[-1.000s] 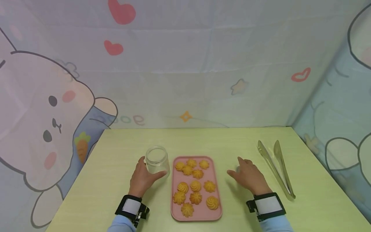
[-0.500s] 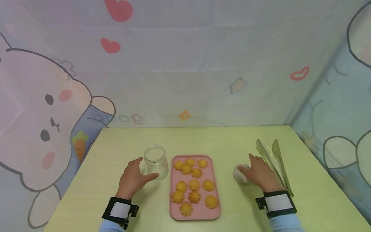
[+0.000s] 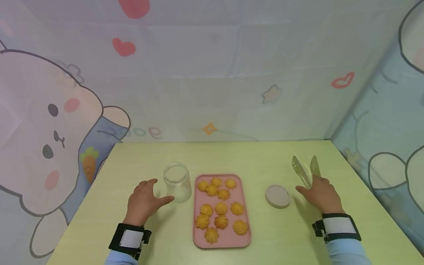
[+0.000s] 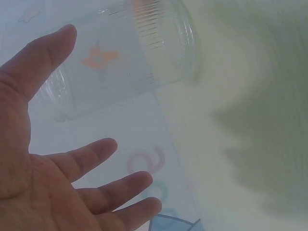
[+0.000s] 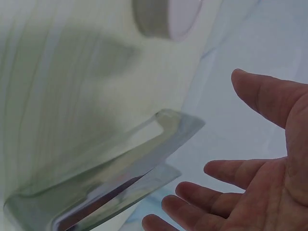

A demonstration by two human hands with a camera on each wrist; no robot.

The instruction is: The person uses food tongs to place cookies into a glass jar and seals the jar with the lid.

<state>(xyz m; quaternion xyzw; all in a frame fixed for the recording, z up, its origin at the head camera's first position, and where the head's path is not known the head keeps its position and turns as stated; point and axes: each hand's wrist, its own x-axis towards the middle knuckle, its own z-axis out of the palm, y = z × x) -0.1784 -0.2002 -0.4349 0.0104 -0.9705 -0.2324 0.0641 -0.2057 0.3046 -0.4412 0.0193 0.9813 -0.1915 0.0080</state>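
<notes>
My left hand [image 3: 143,201] hovers with spread fingers to the left of a clear glass jar [image 3: 179,186], holding nothing. In the left wrist view the jar [image 4: 120,62] lies beyond the thumb, apart from the fingers. On the right, my right hand [image 3: 322,195] hangs over a pair of metal tongs [image 3: 300,171], covering their middle and lower part in the head view. Its fingers are spread, and the right wrist view shows the tongs [image 5: 115,168] below the palm with a gap between. A round pale lid [image 3: 277,196] lies left of that hand.
Between the hands a pink tray [image 3: 232,241] carries several golden piped cookies [image 3: 221,208]. All of it stands on a pale yellow table [image 3: 258,158]. Behind the table's back edge hangs a printed cloth [image 3: 212,73] with a cartoon rabbit and hearts.
My right hand has moved right from over the lid to over the tongs, uncovering the lid. The left hand has drawn back leftward from the jar.
</notes>
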